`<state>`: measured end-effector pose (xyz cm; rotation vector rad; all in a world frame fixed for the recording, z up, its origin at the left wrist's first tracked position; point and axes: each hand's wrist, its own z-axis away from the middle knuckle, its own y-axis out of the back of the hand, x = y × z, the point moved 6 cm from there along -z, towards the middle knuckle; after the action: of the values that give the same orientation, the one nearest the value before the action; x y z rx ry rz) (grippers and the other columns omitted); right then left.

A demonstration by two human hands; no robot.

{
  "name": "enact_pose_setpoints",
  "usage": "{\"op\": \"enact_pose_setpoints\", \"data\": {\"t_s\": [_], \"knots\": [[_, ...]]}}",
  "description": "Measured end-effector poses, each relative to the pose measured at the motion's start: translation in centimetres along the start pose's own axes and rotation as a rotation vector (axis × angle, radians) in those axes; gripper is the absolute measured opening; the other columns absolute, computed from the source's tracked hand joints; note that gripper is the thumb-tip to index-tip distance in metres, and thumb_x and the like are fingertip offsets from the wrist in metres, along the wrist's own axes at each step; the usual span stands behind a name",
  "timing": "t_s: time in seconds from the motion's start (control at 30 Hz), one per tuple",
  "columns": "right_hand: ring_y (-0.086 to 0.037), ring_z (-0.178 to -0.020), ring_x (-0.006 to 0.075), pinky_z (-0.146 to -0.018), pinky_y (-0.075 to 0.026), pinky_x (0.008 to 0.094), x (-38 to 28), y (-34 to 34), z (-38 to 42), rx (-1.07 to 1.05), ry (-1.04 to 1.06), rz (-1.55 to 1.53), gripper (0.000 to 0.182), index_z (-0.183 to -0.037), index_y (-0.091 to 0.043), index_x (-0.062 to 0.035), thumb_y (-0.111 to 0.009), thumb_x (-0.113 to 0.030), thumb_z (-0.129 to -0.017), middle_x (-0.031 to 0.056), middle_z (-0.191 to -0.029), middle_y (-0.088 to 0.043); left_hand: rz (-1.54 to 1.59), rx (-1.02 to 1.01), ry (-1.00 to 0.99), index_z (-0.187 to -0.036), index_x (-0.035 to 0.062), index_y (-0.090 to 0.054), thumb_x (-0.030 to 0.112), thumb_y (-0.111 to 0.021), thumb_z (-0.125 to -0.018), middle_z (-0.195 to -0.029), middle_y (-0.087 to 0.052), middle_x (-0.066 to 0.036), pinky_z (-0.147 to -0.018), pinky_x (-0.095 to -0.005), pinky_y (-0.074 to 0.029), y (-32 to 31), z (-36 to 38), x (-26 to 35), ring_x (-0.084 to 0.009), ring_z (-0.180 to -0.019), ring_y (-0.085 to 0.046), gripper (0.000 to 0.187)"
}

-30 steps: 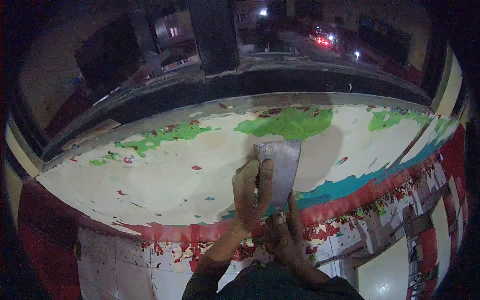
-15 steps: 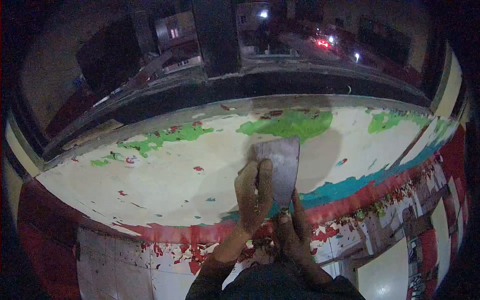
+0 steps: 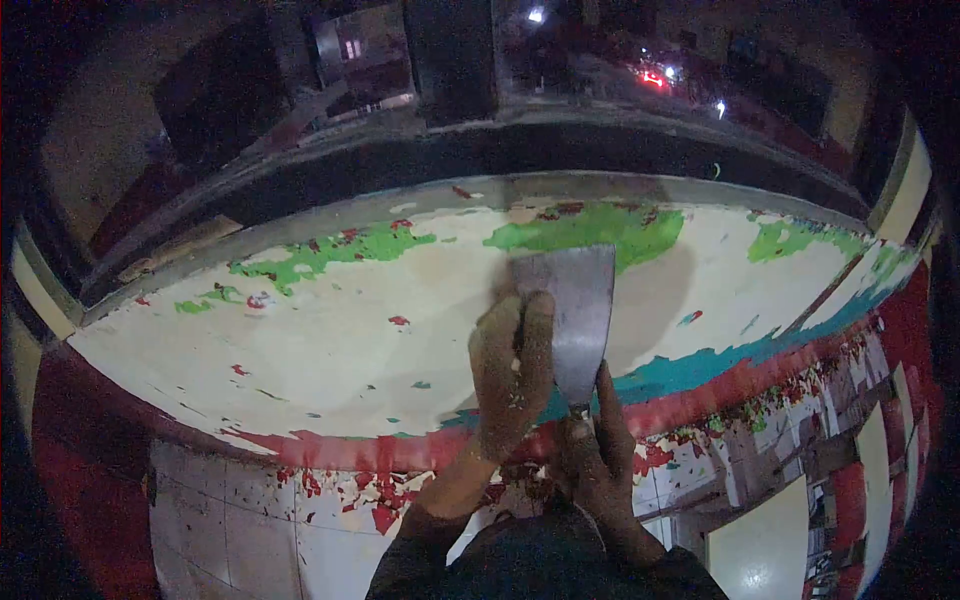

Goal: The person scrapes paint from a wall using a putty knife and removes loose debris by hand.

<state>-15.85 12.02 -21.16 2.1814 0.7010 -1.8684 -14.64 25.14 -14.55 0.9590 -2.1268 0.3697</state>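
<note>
A wide metal scraper (image 3: 582, 315) is held over the pale window sill (image 3: 340, 350), its broad edge at a green paint patch (image 3: 590, 232). My right hand (image 3: 597, 450) is closed round its handle, low near the sill's red front edge. My left hand (image 3: 512, 365) is closed beside the blade's left side, with the fingers bent against it. Whether the left fingers grip the blade or only rest on it is partly hidden by the hand itself.
Dark window frame (image 3: 450, 75) and glass run behind the sill, with lights outside. A thin strip (image 3: 180, 247) lies at the back left. Red and white paint flakes (image 3: 380, 500) lie below the front edge. A pale panel (image 3: 760, 545) is at the lower right.
The scraper and both hands have moved slightly in the view, with the blade now a little higher and farther right. The camera view has also shifted slightly.
</note>
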Motion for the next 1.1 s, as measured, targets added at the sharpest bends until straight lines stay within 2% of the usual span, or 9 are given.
{"op": "enact_pose_setpoints", "data": {"t_s": [0.03,0.13,0.43,0.53,0.7,0.83,0.93,0.97,1.1], "knots": [[-0.038,-0.046,0.0042,-0.041,-0.032,0.0202,0.2,0.1,0.0,0.018,-0.001,-0.013,0.06,-0.137,-0.01,-0.0032,-0.042,-0.022,-0.09,-0.0014,-0.06,-0.045,-0.017,-0.01,0.028,-0.066,0.0021,-0.045,0.022,-0.049,-0.087,-0.054,-0.041,-0.005,-0.044,-0.0303,-0.031,0.0,0.1,-0.2,-0.0119,-0.047,-0.037,0.029],[-0.043,-0.055,0.0061,-0.047,-0.036,0.0204,-0.6,-0.4,-0.3,-0.018,0.019,-0.016,0.055,-0.137,-0.014,-0.0022,-0.04,-0.015,-0.09,0.0014,-0.071,-0.048,0.03,0.006,-0.004,-0.066,0.0025,-0.045,0.022,-0.048,-0.087,-0.053,-0.041,-0.005,-0.043,-0.0302,-0.031,0.3,-0.8,0.7,-0.0127,-0.047,-0.038,0.029],[-0.042,-0.055,0.0058,-0.048,-0.037,0.021,-0.8,-0.4,-0.5,-0.072,0.054,0.036,0.055,-0.137,-0.013,-0.0026,-0.041,-0.016,-0.09,0.0015,-0.071,-0.047,0.071,0.002,0.065,-0.065,0.0017,-0.044,0.022,-0.049,-0.087,-0.053,-0.04,-0.004,-0.045,-0.0284,-0.03,0.4,-0.6,0.3,-0.0104,-0.05,-0.035,0.03],[-0.043,-0.057,0.0061,-0.049,-0.038,0.0213,-0.5,-0.1,-0.2,-0.029,0.071,0.096,0.056,-0.137,-0.014,-0.0027,-0.041,-0.018,-0.09,0.0021,-0.073,-0.048,-0.004,0.032,-0.019,-0.067,0.0014,-0.044,0.021,-0.049,-0.087,-0.053,-0.04,-0.003,-0.045,-0.0278,-0.029,0.5,-0.3,0.9,-0.0093,-0.052,-0.035,0.029],[-0.044,-0.059,0.0062,-0.051,-0.039,0.021,0.0,0.0,-0.3,-0.07,0.028,0.061,0.057,-0.137,-0.013,-0.002,-0.042,-0.018,-0.09,0.0027,-0.076,-0.05,0.111,0.01,0.081,-0.069,0.0006,-0.045,0.023,-0.049,-0.088,-0.055,-0.038,-0.001,-0.046,-0.0272,-0.028,0.5,-0.2,0.1,-0.009,-0.054,-0.034,0.029],[-0.043,-0.058,0.0062,-0.051,-0.038,0.0209,0.1,-0.1,-0.4,-0.077,0.031,0.064,0.056,-0.137,-0.013,-0.0016,-0.04,-0.017,-0.09,0.002,-0.074,-0.048,0.037,0.062,-0.013,-0.07,0.0008,-0.046,0.026,-0.047,-0.088,-0.056,-0.038,0.0,-0.046,-0.0267,-0.028,0.6,-0.6,0.5,-0.0086,-0.053,-0.032,0.03],[-0.042,-0.057,0.0061,-0.05,-0.037,0.0207,-1.1,-0.9,-1.1,-0.119,0.07,0.058,0.055,-0.137,-0.013,-0.0016,-0.039,-0.017,-0.091,0.0014,-0.072,-0.047,0.069,0.029,0.109,-0.072,0.0006,-0.047,0.026,-0.046,-0.088,-0.055,-0.038,-0.001,-0.046,-0.027,-0.029,0.9,-1.4,0.8,-0.009,-0.053,-0.033,0.031],[-0.042,-0.057,0.006,-0.05,-0.037,0.0206,-0.9,-0.6,-0.8,-0.117,0.035,0.055,0.055,-0.136,-0.013,-0.0016,-0.039,-0.017,-0.091,0.0012,-0.072,-0.047,0.038,-0.014,0.109,-0.073,-0.0003,-0.049,0.021,-0.046,-0.088,-0.057,-0.045,-0.01,-0.049,-0.0324,-0.034,0.9,-1.1,0.6,-0.0186,-0.052,-0.041,0.026],[-0.041,-0.056,0.0058,-0.048,-0.036,0.0203,-0.8,-0.6,-1.1,-0.104,0.042,0.087,0.054,-0.136,-0.013,-0.0014,-0.039,-0.016,-0.09,0.0004,-0.07,-0.047,-0.001,0.038,0.012,-0.07,0.0003,-0.049,0.027,-0.046,-0.089,-0.058,-0.041,0.001,-0.047,-0.0253,-0.029,0.9,-0.5,-0.2,-0.0077,-0.054,-0.035,0.033]]}}
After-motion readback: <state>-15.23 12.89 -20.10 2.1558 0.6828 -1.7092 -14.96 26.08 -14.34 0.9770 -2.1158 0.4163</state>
